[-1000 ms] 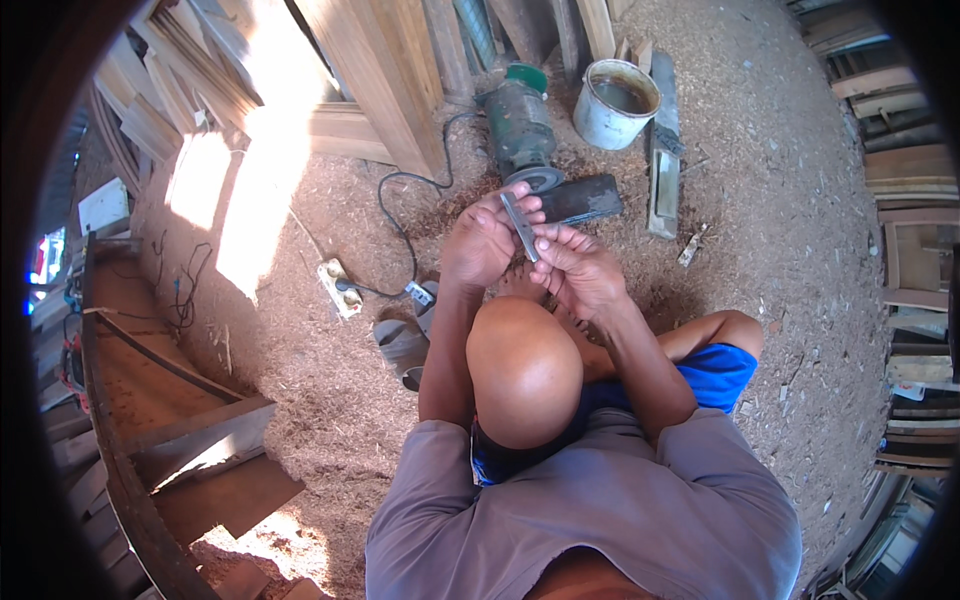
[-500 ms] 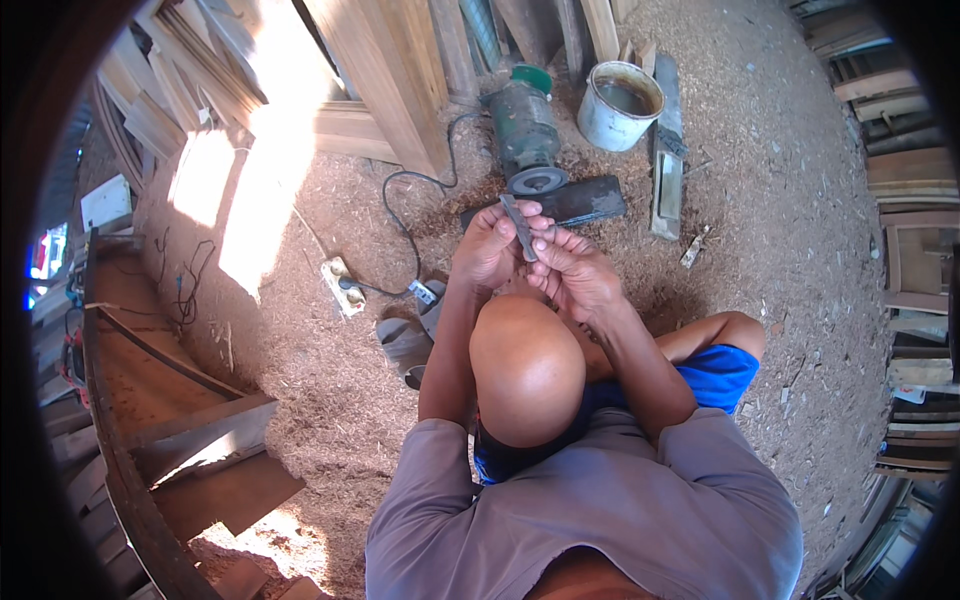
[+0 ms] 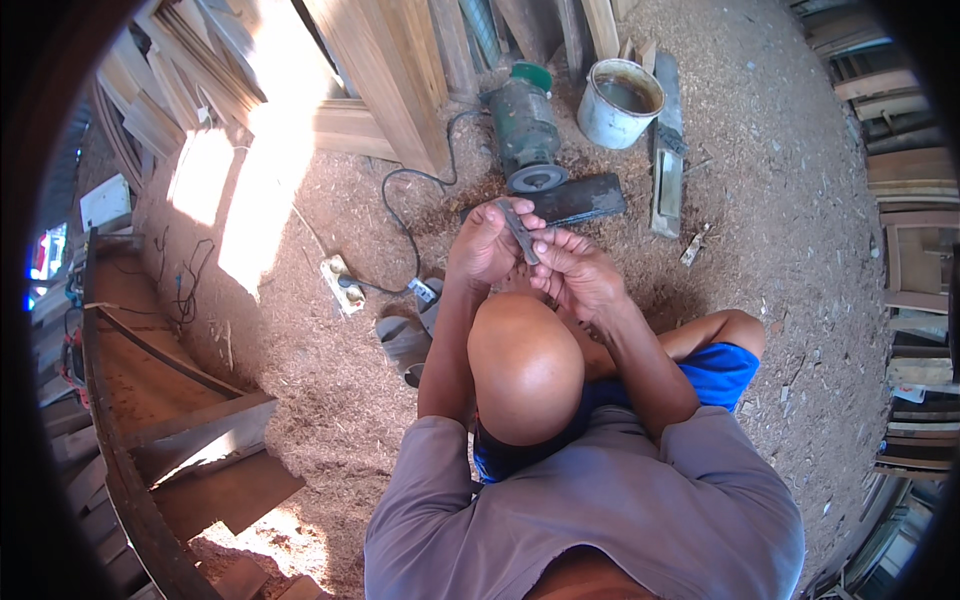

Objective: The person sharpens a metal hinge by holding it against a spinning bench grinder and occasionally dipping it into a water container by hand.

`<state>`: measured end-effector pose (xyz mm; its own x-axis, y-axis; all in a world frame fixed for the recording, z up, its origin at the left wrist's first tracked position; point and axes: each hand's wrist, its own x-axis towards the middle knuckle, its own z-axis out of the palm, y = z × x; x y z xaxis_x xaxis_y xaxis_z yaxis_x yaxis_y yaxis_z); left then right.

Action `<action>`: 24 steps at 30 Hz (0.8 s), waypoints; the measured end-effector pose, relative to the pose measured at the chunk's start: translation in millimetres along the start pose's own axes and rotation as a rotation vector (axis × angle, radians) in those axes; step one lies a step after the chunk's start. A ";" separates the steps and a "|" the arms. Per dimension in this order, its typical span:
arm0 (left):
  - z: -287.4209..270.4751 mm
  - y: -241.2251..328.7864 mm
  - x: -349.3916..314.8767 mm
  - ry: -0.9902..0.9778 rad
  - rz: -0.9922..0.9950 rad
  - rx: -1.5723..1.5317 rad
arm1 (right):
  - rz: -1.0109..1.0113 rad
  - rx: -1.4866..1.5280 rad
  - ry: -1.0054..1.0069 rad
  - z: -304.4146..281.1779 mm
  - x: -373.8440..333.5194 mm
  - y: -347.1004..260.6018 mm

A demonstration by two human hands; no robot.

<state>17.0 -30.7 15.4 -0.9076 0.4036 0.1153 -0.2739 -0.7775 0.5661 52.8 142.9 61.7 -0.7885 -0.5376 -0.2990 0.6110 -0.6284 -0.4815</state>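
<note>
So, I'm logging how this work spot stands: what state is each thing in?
Left hand: closed on the bar's upper end
Right hand: closed on its lower end
Flat grey bar: held aslant between both hands
Green motor: lying on its side; running or not, can't tell
Bucket: upright, uncovered, seemingly part-filled with murky liquid
Dark block: lying flat
Power strip: on the ground, dark plug in it

Here we have the flat strip (image 3: 519,236), dull grey and matt, metal by its look; now the green machine (image 3: 526,120), scuffed paint over what seems to be metal. And the bucket (image 3: 608,126), we'd say plastic, stained and chalky! We've bare, smooth wood on the beam (image 3: 385,80), matt cloth in the shirt (image 3: 610,510), rough shavings across the floor (image 3: 740,180).
</note>
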 end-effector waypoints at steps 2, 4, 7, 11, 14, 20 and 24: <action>5.7 1.4 1.1 0.013 -0.014 0.002 | -0.008 -0.002 0.005 -1.3 0.0 0.1; 19.6 0.5 5.3 0.059 0.012 -0.037 | -0.017 -0.004 0.012 -2.4 -0.7 -1.7; 22.4 3.9 3.7 0.149 0.093 -0.028 | -0.032 0.015 0.038 6.4 -2.6 -7.1; 14.4 0.2 4.5 0.190 0.131 0.039 | -0.160 -0.009 0.030 10.2 -2.4 -7.1; 20.3 -8.5 8.4 0.291 0.146 0.087 | -0.255 -0.105 0.065 18.6 -4.7 -7.8; 23.8 -9.7 8.8 0.266 0.069 0.069 | -0.316 -0.198 0.066 25.6 -4.2 -8.2; 24.8 -11.1 8.7 0.287 0.080 0.091 | -0.312 -0.214 0.067 21.9 -4.1 -7.4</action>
<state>20.0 -6.6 30.4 -0.9814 0.1802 -0.0656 -0.1802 -0.7499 0.6365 53.0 137.4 84.6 -0.9414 -0.2963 -0.1610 0.3180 -0.6205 -0.7169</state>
